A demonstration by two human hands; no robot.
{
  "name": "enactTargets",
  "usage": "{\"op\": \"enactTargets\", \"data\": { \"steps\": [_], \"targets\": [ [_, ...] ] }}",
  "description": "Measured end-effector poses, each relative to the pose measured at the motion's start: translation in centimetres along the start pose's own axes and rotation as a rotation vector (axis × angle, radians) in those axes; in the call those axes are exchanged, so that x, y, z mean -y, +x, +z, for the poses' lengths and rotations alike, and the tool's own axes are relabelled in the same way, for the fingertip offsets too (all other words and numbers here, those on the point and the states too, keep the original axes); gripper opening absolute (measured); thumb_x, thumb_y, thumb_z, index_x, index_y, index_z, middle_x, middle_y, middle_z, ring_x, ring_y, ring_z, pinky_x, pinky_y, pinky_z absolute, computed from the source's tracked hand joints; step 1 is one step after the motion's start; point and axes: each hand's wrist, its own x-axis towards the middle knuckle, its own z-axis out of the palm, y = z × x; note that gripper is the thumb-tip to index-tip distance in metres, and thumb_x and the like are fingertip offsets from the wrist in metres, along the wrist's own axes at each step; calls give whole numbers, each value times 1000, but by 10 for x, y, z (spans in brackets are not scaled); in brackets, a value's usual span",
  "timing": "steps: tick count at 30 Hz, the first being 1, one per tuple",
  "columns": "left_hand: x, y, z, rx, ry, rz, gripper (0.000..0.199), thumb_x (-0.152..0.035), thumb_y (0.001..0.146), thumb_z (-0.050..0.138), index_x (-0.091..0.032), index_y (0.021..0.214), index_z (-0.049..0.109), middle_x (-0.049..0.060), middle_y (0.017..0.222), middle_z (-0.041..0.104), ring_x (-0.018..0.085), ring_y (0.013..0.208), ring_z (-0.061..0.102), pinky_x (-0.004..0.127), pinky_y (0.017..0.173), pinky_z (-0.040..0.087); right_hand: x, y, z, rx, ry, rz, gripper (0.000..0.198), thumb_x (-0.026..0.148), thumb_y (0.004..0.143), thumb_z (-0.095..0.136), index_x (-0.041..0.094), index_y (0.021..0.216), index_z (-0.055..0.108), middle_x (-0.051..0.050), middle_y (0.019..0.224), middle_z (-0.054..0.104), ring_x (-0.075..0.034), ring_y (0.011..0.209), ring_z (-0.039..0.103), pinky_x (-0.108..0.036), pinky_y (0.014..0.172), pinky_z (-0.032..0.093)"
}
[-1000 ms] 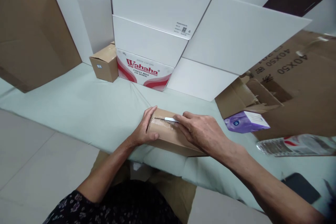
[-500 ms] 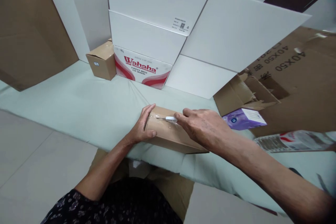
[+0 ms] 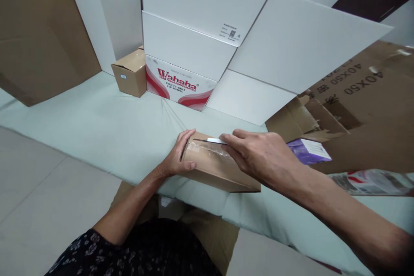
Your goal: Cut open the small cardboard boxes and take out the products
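Note:
A brown cardboard box [image 3: 213, 168] lies near the front edge of the cloth-covered table, with clear tape along its top. My left hand [image 3: 177, 157] grips the box's left end, the thumb on the near side and the fingers over the far corner. In my right hand [image 3: 249, 148] is a small knife [image 3: 215, 140], its white part showing past my closed fingers and its thin dark blade pointing left. The blade lies over the top of the box, close to the tape. Whether it touches the cardboard I cannot tell. My right hand hides the box's right part.
Large white boxes [image 3: 258, 39] and a Wahaha carton [image 3: 179, 84] stand at the back, beside a small brown box [image 3: 129, 73]. To the right are a purple box [image 3: 308, 151], a torn cardboard carton [image 3: 365, 129] and a plastic bottle [image 3: 371, 181] lying down.
The knife has shifted slightly up toward the far side of the box top, and more of its blade shows. My left hand keeps its grip. The whole view has shifted slightly.

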Motion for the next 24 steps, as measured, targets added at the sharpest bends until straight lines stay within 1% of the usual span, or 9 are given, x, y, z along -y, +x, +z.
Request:
{"op": "enactTargets", "data": {
  "steps": [3, 7, 10, 13, 15, 18, 21, 24],
  "targets": [
    [1, 0, 0, -1, 8, 9, 116, -85, 71, 68, -20, 161, 34, 19, 160, 33, 46, 153, 27, 61, 129, 19, 10, 11, 7, 15, -25, -38, 26, 23, 103, 45, 21, 111, 70, -5, 85, 69, -15, 60, 57, -31, 51, 16],
    [2, 0, 0, -1, 4, 38, 115, -85, 73, 68, -19, 161, 34, 20, 159, 33, 46, 154, 26, 62, 128, 18, 15, 18, 13, 88, -40, -66, 26, 19, 102, 46, 19, 113, 69, -8, 87, 71, -16, 63, 61, -33, 52, 16],
    [2, -1, 1, 0, -1, 36, 115, -85, 73, 68, -18, 161, 34, 20, 158, 33, 46, 153, 27, 61, 128, 18, 20, 16, 11, 134, -63, -57, 26, 14, 100, 46, 17, 112, 69, -9, 86, 72, -19, 68, 65, -33, 53, 18],
    [1, -1, 0, 5, 5, 30, 116, -86, 72, 67, -18, 160, 35, 20, 158, 33, 46, 154, 26, 61, 129, 18, 25, 15, 5, 144, -73, -79, 25, 9, 96, 49, 16, 111, 68, -11, 88, 73, -20, 69, 67, -34, 54, 21],
    [0, -1, -1, 11, 12, 27, 115, -85, 72, 68, -18, 160, 35, 20, 159, 33, 45, 154, 27, 60, 129, 19, 25, 16, 3, 149, -80, -101, 27, 7, 93, 50, 15, 111, 68, -12, 88, 73, -21, 68, 66, -34, 54, 22],
    [-1, -1, -2, 7, 21, 26, 115, -85, 71, 69, -19, 159, 37, 20, 158, 35, 46, 152, 29, 61, 128, 20, 21, 18, 2, 168, -90, -133, 29, 8, 92, 50, 15, 115, 68, -11, 85, 73, -21, 65, 64, -34, 54, 21],
    [-1, 0, -3, -1, 26, 38, 113, -84, 71, 69, -19, 158, 39, 19, 156, 38, 46, 150, 32, 62, 127, 22, 16, 18, 6, 180, -85, -136, 30, 7, 92, 49, 14, 115, 67, -10, 84, 73, -19, 62, 63, -34, 53, 20],
    [0, 1, -4, 1, 27, 60, 110, -82, 73, 71, -18, 157, 40, 19, 154, 39, 46, 149, 34, 61, 126, 25, 15, 15, 11, 171, -59, -132, 30, 7, 92, 50, 13, 116, 66, -10, 87, 74, -19, 62, 62, -33, 52, 19]
  ]
}}
